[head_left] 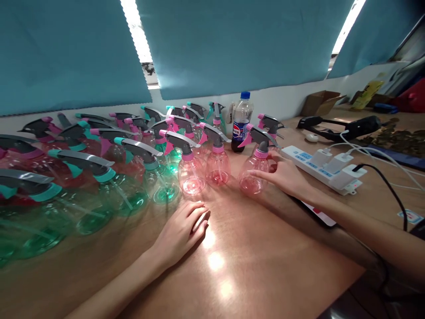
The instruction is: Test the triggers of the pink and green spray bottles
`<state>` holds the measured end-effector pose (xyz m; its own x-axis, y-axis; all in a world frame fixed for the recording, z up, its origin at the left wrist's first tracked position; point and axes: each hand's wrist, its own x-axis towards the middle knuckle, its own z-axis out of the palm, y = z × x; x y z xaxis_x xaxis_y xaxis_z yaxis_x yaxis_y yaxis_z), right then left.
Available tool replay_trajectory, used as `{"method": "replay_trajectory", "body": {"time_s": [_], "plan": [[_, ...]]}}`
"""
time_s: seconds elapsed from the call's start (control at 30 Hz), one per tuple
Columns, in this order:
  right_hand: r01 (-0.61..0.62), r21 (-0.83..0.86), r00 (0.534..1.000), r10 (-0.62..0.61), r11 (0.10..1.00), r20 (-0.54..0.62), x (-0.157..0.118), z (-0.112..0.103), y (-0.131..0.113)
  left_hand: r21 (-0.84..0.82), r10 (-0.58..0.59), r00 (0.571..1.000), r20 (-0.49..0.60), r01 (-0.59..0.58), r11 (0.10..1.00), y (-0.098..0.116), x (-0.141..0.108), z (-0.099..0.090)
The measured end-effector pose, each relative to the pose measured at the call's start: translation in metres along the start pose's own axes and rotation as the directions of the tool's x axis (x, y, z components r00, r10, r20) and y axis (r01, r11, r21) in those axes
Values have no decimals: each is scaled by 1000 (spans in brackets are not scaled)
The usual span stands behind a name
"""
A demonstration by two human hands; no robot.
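My right hand (282, 175) is closed around the body of a pink spray bottle (250, 177), which stands upright with a grey and pink trigger head. My left hand (182, 226) rests on the wooden table (259, 266) with nothing in it, its fingers loosely bent and a gap beside the thumb. Just beyond it are a pink spray bottle (191, 177) and a green one (161, 186). Another pink spray bottle (218, 168) stands between these and the bottle in my right hand.
Several green and pink spray bottles crowd the left side. A cola bottle (241, 124) stands behind the pink ones. At right are a white power strip (318, 168) with plugs and cables, black glasses (345, 128), a phone (320, 215) and a cardboard box (320, 103).
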<state>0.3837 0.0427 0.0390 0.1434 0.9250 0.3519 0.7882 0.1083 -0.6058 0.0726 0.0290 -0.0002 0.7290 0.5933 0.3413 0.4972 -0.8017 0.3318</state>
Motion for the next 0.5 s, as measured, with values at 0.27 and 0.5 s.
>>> {"method": "replay_trajectory", "body": {"time_s": [0.27, 0.5], "plan": [[63, 82, 992, -72, 995, 103, -47, 1, -25, -101, -101, 995, -23, 99, 990, 3, -4, -1], [253, 345, 877, -365, 904, 312, -56, 19, -65, -469, -282, 958, -57, 223, 855, 17, -12, 3]]}}
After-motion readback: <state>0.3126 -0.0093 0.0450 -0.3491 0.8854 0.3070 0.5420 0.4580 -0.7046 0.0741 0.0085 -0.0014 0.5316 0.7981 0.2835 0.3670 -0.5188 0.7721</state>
